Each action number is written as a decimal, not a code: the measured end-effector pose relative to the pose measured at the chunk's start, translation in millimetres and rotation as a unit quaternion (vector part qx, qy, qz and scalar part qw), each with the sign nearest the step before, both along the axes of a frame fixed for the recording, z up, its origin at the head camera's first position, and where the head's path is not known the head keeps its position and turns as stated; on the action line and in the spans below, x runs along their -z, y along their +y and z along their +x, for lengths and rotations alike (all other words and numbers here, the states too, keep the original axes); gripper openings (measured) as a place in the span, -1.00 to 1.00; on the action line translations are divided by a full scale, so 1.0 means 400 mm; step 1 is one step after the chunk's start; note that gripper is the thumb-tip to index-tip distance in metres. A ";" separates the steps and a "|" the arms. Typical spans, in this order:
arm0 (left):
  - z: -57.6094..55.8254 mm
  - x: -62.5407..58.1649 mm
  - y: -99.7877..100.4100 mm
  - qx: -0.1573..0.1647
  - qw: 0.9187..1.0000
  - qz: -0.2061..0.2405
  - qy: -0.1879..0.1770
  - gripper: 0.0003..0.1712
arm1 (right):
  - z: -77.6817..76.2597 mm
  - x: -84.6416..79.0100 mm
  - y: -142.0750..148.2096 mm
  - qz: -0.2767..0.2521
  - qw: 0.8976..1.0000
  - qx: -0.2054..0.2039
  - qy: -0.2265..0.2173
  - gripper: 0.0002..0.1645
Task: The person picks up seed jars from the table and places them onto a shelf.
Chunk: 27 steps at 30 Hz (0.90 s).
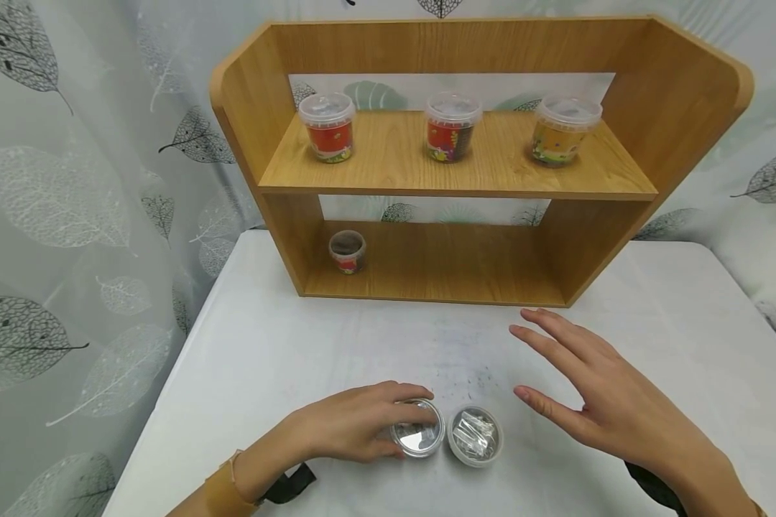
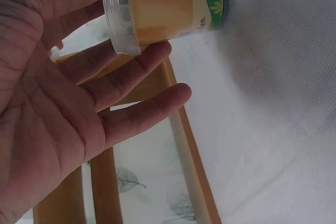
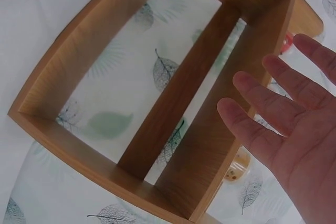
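My left hand [image 1: 368, 420] holds a clear-lidded plastic cup [image 1: 419, 436] on the white table, thumb and fingers around its lid end. In the left wrist view the cup [image 2: 168, 6] shows an orange label with green and yellow leaf shapes near its base. Close to its right stands a second round cup [image 1: 475, 436] with shiny, clear, crumpled-looking pieces showing from above. Over the table at the right, my right hand [image 1: 598, 388] is held with fingers spread and touches nothing. The right wrist view shows that hand [image 3: 294, 114] palm side, against the shelf behind.
A two-tier wooden shelf [image 1: 459, 188] stands at the back of the white table [image 1: 246, 373]. On its upper tier are two red-labelled lidded cups [image 1: 330, 136] [image 1: 451, 136] and a yellow-labelled one [image 1: 559, 140]. A smaller cup [image 1: 347, 255] sits at the lower tier's left. Leaf-patterned curtains [image 1: 103, 179] hang around.
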<state>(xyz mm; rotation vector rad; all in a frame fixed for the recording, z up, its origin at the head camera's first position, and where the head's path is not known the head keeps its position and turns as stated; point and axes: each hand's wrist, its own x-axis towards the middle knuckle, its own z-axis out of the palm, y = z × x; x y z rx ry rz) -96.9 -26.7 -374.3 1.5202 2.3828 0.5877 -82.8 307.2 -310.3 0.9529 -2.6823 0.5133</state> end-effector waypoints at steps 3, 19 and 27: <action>0.001 -0.004 0.000 0.001 1.000 0.000 0.002 -0.38 | 0.001 -0.001 0.001 -0.001 1.000 0.001 0.002 -0.02; -0.056 -0.103 -0.030 -0.053 0.997 0.047 0.031 -0.35 | 0.007 -0.003 0.005 -0.014 1.000 0.007 0.002 0.00; -0.090 -0.167 -0.040 -0.079 0.993 0.068 0.058 -0.33 | 0.008 -0.006 0.009 -0.019 1.000 0.012 0.001 0.00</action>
